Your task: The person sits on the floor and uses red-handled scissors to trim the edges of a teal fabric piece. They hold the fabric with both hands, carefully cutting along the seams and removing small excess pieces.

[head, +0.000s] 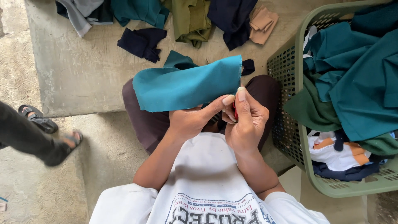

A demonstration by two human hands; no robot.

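At the centre of the frame we pinch the teal cloth (188, 85) in our left hand (192, 120) so its frayed edge stands up, while our right hand (244, 122) closes on a small red tool (236, 112) beside the green basket (290, 66).

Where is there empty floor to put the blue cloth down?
Bare concrete slab lies left of the teal cloth, below the heap of clothes. The green basket on the right is stuffed full, and both hands crowd the lap.
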